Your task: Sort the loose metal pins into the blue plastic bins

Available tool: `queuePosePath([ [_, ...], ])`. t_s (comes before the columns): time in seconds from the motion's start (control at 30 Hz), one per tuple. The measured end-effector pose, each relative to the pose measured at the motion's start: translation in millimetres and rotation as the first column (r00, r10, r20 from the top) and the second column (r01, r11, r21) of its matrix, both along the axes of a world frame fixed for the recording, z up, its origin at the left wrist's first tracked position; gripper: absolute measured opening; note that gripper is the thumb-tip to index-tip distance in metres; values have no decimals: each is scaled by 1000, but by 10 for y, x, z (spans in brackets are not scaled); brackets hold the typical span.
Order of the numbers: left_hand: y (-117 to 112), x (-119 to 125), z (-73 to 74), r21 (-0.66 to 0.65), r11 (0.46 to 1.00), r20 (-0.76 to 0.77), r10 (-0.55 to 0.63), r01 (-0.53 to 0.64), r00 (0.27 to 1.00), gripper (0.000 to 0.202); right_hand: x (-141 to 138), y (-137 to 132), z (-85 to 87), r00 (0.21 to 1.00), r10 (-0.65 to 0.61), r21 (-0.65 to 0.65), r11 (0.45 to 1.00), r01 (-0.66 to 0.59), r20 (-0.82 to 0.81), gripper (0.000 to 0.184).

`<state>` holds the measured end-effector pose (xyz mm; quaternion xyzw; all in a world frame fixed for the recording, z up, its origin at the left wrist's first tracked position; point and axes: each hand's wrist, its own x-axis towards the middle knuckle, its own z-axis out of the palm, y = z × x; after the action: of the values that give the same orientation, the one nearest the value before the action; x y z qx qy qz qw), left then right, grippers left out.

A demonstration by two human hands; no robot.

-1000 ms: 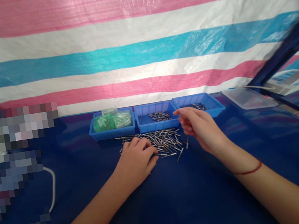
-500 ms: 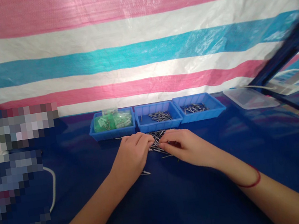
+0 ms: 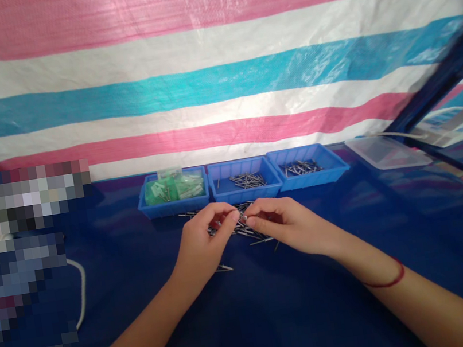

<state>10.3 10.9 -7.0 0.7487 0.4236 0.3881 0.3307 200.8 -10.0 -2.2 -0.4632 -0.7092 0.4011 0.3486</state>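
My left hand (image 3: 206,235) is closed, its thumb and index finger pinched together over a pile of blind rivets (image 3: 244,229). Fingertip to fingertip with it, my right hand (image 3: 286,223) pinches too. A small shiny metal piece, which looks like a blind rivet (image 3: 242,217), shows between the two pinches; its ends are hidden by the fingers. More loose rivets lie under and around both hands on the dark blue table (image 3: 270,318). One rivet (image 3: 226,267) lies apart, nearer to me, below my left wrist.
Behind the pile stand three blue bins: the left bin (image 3: 171,208) with green and clear bags, the middle bin (image 3: 247,194) and right bin (image 3: 319,176) with rivets. A clear plastic lid (image 3: 387,153) lies right. A white cable (image 3: 82,277) curves at left.
My left hand has turned from knuckles-up over the pile to a raised thumb-and-index pinch. My right hand has barely shifted, and a small metal piece now shows between the fingertips.
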Motion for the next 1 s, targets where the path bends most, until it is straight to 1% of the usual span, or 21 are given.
queuePosePath([
  [0.07, -9, 4, 29, 7, 1000, -9, -2, 2, 1000, 14, -1, -4, 4, 1000, -10, -1, 1000, 10, 3, 19],
  [0.23, -14, 13, 89, 58, 998, -46, 4, -1, 999, 11, 12, -2, 6, 995, -95, 23, 995, 96, -29, 18],
  [0.4, 11, 1, 67, 144, 989, -92, -7, 21, 996, 9, 33, 3, 21, 982, -156, 3, 987, 158, -108, 19],
  [0.53, 20, -3, 47, 160, 983, -151, -66, 90, 986, 7, 37, -18, 60, 975, -187, 25, 981, 191, -120, 17],
  [0.67, 10, 11, 31, 127, 972, -230, -164, 197, 959, 10, 31, -34, 82, 985, -142, 61, 987, 148, -102, 19],
  [0.73, -1, 21, 12, 118, 967, -270, -186, 224, 945, 11, 43, -20, 80, 989, -133, 97, 985, 140, -68, 21],
  [0.77, -8, 26, 0, 120, 967, -287, -183, 225, 940, 12, 59, -6, 77, 986, -156, 127, 979, 162, -56, 21],
  [0.83, -24, 30, -25, 130, 967, -323, -169, 220, 931, 20, 123, 36, 75, 962, -267, 205, 940, 272, -53, 20],
  [0.87, -32, 30, -36, 136, 964, -347, -171, 229, 922, 24, 174, 63, 75, 936, -346, 252, 901, 352, -69, 19],
  [0.9, -41, 30, -46, 140, 958, -377, -183, 252, 908, 25, 237, 93, 75, 898, -429, 299, 849, 437, -94, 18],
  [0.93, -50, 29, -55, 142, 949, -414, -202, 282, 887, 24, 312, 125, 76, 853, -508, 345, 785, 515, -119, 18],
  [1.0, -65, 28, -73, 144, 929, -495, -229, 340, 838, 22, 480, 196, 69, 760, -634, 443, 645, 623, -146, 20],
])
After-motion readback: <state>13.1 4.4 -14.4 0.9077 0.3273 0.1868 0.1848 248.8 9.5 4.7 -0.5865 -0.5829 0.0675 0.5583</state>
